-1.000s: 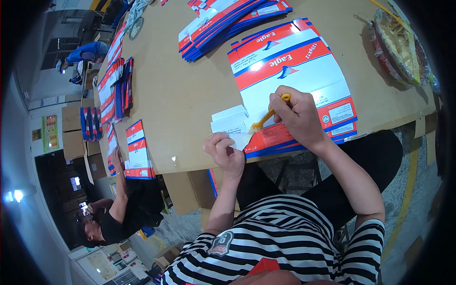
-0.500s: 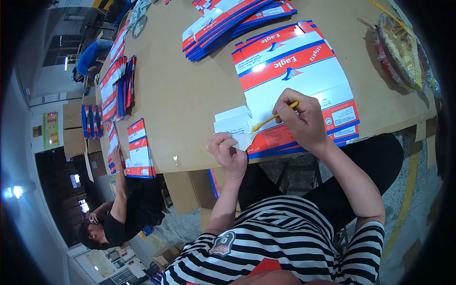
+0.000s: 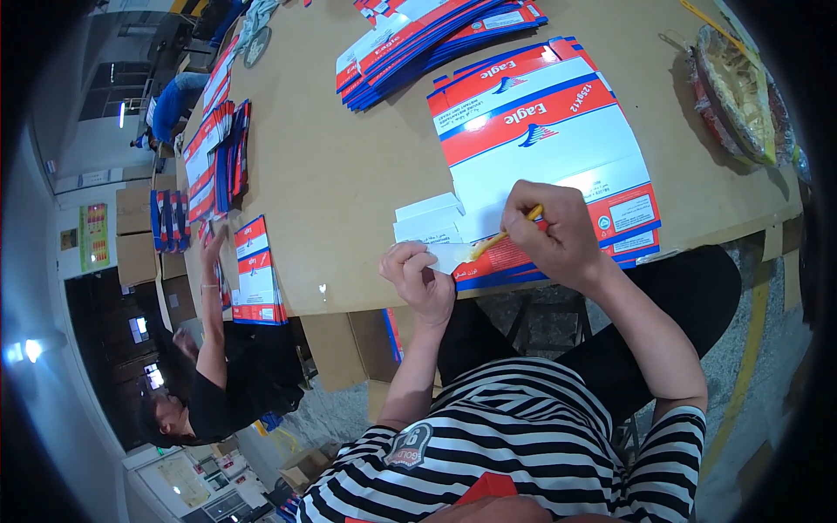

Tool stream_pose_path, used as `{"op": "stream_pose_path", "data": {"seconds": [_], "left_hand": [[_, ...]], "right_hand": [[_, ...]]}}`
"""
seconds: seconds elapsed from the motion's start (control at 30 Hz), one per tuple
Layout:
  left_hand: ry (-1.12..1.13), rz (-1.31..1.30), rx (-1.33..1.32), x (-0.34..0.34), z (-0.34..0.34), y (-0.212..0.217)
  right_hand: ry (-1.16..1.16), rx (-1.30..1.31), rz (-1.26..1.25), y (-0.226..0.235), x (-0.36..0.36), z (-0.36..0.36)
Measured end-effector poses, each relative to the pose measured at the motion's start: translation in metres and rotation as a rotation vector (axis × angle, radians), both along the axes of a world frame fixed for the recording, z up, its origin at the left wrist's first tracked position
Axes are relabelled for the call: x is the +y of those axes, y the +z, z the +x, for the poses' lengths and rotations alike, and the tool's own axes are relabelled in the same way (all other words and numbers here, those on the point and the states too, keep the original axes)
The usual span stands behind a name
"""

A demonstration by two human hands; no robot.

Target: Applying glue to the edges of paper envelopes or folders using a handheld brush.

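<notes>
A flat carton blank (image 3: 567,157) in white, red and blue lies on top of others at the table edge before me. My left hand (image 3: 420,281) pinches the end of its white flap (image 3: 446,254) between thumb and fingers. In my right hand (image 3: 556,234) is a glue brush (image 3: 500,238) with a yellow handle, its bristles pressed against that flap. Pale, wet-looking paste shows around the brush tip. More white flaps (image 3: 427,212) fan out just beyond my left fingers.
At the far right stands a plastic-lined bowl (image 3: 732,96) of pale paste, a yellow stick across it. Stacked carton blanks (image 3: 410,52) lie at the back, more blanks (image 3: 255,275) on the left. A co-worker (image 3: 235,383) sits at the left table edge. Cardboard boxes (image 3: 336,353) stand below.
My right hand has drawn the brush slightly right and down along the flap; my left hand keeps its place. The co-worker's hand has risen from the blanks at left.
</notes>
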State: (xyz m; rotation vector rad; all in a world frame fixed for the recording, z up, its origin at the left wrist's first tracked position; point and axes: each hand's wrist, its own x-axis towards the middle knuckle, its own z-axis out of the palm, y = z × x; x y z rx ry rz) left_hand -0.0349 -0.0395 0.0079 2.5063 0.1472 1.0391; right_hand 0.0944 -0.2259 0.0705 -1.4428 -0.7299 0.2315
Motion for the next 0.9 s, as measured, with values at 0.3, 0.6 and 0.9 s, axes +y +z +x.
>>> {"op": "stream_pose_path", "data": {"seconds": [0.3, 0.6, 0.9], "left_hand": [[0.025, -0.017, -0.005, -0.001, 0.001, 0.000], [0.025, -0.324, 0.102, -0.001, 0.009, 0.013], [-0.061, -0.119, 0.392, 0.032, 0.054, 0.087]], "right_hand": [[-0.107, 0.117, 0.040, -0.006, -0.004, 0.007], [-0.295, 0.517, 0.356, -0.006, -0.018, 0.025], [-0.480, 0.619, 0.536, 0.014, -0.036, 0.041]]}}
